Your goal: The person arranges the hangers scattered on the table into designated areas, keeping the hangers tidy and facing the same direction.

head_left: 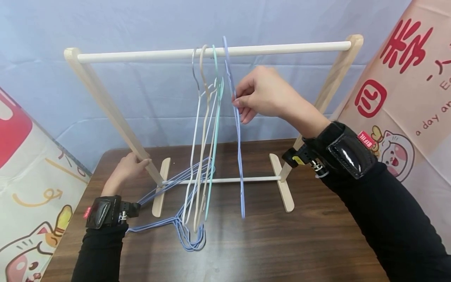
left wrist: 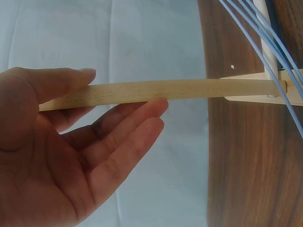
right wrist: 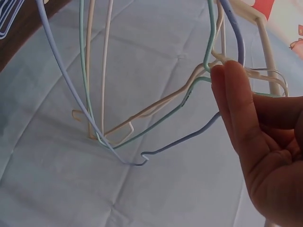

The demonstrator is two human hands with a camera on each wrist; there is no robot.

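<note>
The right hand [head_left: 260, 94], right of centre in the upper half of the head view, pinches a lavender-blue thin-wire clothes hanger [head_left: 239, 152] between thumb and fingers near its neck. The hanger is seen edge-on, its hook upward at the round pale wooden rail [head_left: 282, 49]; its length runs nearly vertical, the lower end leaning slightly right. Whether the hook bears on the rail I cannot tell. In the right wrist view, its wire slopes from the fingers down left to a small notch, then bends toward the upper left.

The right forearm, in a black sleeve [head_left: 384, 211], reaches up from the lower right corner. The left hand [head_left: 128, 170], left of centre, is closed round the flat wooden left leg [head_left: 109, 109], thumb on one side and fingers on the other.

Just left of the held hanger, a white hanger with a metal hook [head_left: 197, 117], a beige hanger [head_left: 206, 117] and a mint-green hanger [head_left: 217, 117] hang from the rail, hooks up. Below, several blue wire hangers [head_left: 176, 220] lie on the dark brown wood-grain table [head_left: 282, 246]. Pale blue cloth [head_left: 158, 23] fills the background, between a cartoon-cat banner [head_left: 35, 219] at left and a pink banner with red characters [head_left: 405, 98] at right.
</note>
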